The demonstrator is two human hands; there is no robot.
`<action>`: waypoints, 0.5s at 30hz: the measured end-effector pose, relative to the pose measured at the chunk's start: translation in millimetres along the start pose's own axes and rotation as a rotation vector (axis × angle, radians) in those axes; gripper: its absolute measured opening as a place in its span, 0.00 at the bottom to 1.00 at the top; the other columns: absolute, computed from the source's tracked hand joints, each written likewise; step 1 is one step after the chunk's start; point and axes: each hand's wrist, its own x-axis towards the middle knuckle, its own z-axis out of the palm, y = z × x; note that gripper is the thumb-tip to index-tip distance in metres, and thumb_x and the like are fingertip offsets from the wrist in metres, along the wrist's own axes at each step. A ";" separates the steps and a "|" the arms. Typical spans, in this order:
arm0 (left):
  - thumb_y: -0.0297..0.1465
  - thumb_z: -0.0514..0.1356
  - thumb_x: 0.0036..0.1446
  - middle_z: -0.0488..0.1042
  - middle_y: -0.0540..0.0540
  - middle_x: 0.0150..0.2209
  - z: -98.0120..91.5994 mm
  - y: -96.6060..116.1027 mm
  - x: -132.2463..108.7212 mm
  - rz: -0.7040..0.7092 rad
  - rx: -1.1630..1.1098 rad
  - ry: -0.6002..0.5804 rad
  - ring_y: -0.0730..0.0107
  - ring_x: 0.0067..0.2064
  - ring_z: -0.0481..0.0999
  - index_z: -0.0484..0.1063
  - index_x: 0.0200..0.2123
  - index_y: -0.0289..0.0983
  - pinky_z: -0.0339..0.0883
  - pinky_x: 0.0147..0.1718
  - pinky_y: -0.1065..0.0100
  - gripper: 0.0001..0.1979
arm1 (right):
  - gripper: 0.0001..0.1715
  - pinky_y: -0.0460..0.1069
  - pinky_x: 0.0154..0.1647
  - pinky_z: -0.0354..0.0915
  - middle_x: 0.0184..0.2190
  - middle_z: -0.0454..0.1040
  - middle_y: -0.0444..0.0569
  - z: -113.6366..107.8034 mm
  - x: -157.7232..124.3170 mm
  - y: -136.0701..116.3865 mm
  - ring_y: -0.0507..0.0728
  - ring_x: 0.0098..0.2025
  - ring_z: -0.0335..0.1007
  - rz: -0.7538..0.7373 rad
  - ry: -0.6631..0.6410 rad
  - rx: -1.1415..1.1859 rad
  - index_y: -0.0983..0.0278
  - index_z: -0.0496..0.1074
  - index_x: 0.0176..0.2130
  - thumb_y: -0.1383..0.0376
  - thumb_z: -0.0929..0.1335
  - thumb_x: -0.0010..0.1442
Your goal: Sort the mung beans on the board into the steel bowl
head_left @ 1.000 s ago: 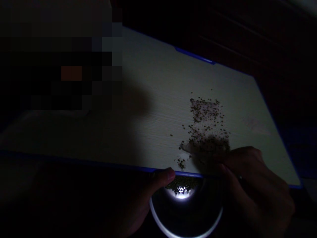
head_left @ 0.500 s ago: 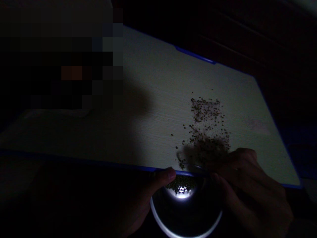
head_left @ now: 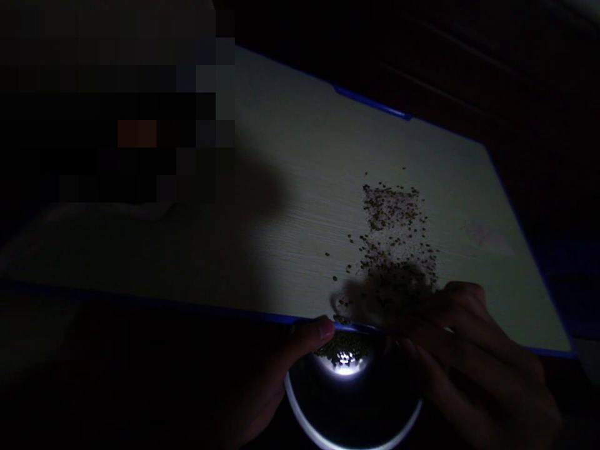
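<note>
A white-topped board with blue edging lies before me in dim light, small dark seeds scattered over its right part. Under its near edge sits a round bowl with a pale rim and similar seeds inside, a bright reflection on its wall. My left hand is closed at the bowl's left side, thumb at the board's edge; its other fingers are hidden. Over the near edge, my right hand is bent with fingers together beside a few seeds. A thin shiny thing shows at its fingertips, too dark to name.
A blue clip-like strip lies along the board's far edge. Pale marks show on its right side. The upper left is blurred out, and a dark panelled surface stands behind.
My right fingertips have moved slightly toward the near edge, and a small cluster of seeds has shifted with them to the edge above the bowl. My left hand stays in place.
</note>
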 end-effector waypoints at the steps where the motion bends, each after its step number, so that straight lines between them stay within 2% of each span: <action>1: 0.38 0.85 0.46 0.86 0.44 0.57 1.8 -0.8 0.0 -0.007 -0.011 -0.018 0.34 0.76 0.71 0.81 0.55 0.50 0.63 0.77 0.31 0.32 | 0.14 0.61 0.46 0.67 0.38 0.83 0.44 0.2 -0.5 0.1 0.56 0.39 0.78 0.004 0.002 0.002 0.59 0.81 0.50 0.75 0.73 0.68; 3: 0.39 0.83 0.49 0.87 0.45 0.57 5.2 -1.7 -0.1 -0.003 -0.029 -0.056 0.37 0.72 0.77 0.80 0.58 0.51 0.71 0.74 0.35 0.33 | 0.17 0.61 0.47 0.68 0.37 0.83 0.44 0.5 -1.3 -0.4 0.57 0.39 0.78 0.022 0.005 0.002 0.57 0.82 0.51 0.75 0.73 0.68; 5: 0.39 0.83 0.50 0.87 0.44 0.57 7.3 -1.1 -0.6 0.004 -0.042 -0.085 0.38 0.70 0.80 0.80 0.60 0.51 0.73 0.72 0.37 0.34 | 0.16 0.61 0.47 0.68 0.37 0.83 0.44 0.5 -1.5 -1.3 0.57 0.38 0.78 0.041 0.010 0.002 0.56 0.83 0.50 0.75 0.73 0.67; 9: 0.39 0.83 0.49 0.87 0.44 0.57 6.9 2.1 -2.2 0.001 -0.057 -0.104 0.38 0.69 0.81 0.79 0.60 0.51 0.75 0.71 0.38 0.35 | 0.15 0.60 0.46 0.68 0.36 0.83 0.44 -1.4 -0.2 -2.1 0.57 0.37 0.78 0.034 -0.003 0.003 0.57 0.83 0.48 0.75 0.73 0.67; 12: 0.40 0.83 0.48 0.87 0.44 0.56 4.5 3.9 -2.8 -0.022 -0.045 -0.074 0.37 0.68 0.81 0.80 0.57 0.51 0.75 0.71 0.37 0.33 | 0.16 0.61 0.46 0.68 0.36 0.83 0.44 -3.4 -0.4 -1.5 0.58 0.37 0.79 0.029 -0.010 -0.013 0.57 0.83 0.48 0.75 0.74 0.66; 15: 0.40 0.87 0.41 0.87 0.44 0.55 2.2 5.2 -3.1 -0.061 -0.031 -0.030 0.36 0.67 0.81 0.82 0.51 0.50 0.74 0.71 0.36 0.33 | 0.15 0.61 0.46 0.69 0.34 0.83 0.44 -5.0 -2.5 0.1 0.58 0.37 0.78 0.027 -0.035 -0.009 0.55 0.82 0.48 0.73 0.74 0.66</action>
